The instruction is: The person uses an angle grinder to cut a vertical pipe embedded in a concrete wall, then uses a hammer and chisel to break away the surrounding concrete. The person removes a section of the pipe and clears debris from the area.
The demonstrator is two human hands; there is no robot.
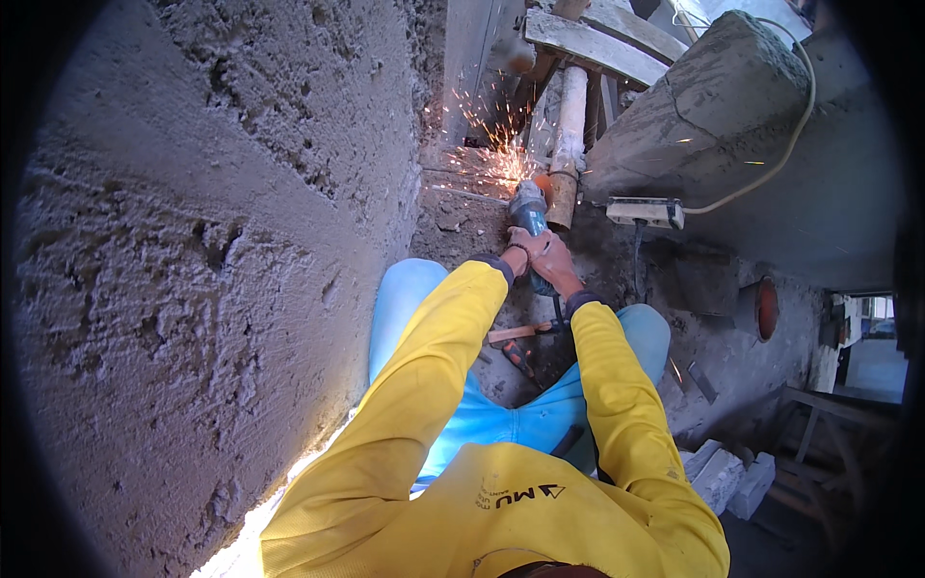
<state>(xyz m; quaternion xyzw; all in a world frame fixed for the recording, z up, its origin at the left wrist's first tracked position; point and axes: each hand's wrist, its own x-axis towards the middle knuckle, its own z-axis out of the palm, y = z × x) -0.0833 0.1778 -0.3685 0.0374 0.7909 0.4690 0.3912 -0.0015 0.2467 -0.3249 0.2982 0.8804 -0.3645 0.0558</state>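
grip: the left hand [520,248] and the right hand [555,262] are together, both clamped around the body of the grinder [529,214]. both hands are bare. the grinder is ahead of and between the knees [409,287], with its head just beside the lower part of the pipe [571,114]. the disc is lost in glare; whether it touches the pipe cannot be told. sparks [508,166] spray forward and to the left.

hazards, as judged:
a) kickback, if the disc jams or the grip twists.
b) burns, if the spray turns back onto the hands.
c) a snag, if the black cable [558,308] catches on the wooden stick [520,332] or the red and black tool [519,359].
d) a shock, if sparks damage the pale cord [812,91] at the power box [644,212].

count, from the grip outward: hands, two; grinder, one; pipe, one; knees, two; wooden stick, one; red and black tool, one; power box, one; cracked concrete slab [703,106], one; round bucket [766,308], one; pale blocks [718,477], at least two; rough wall [193,250] on the left, one.
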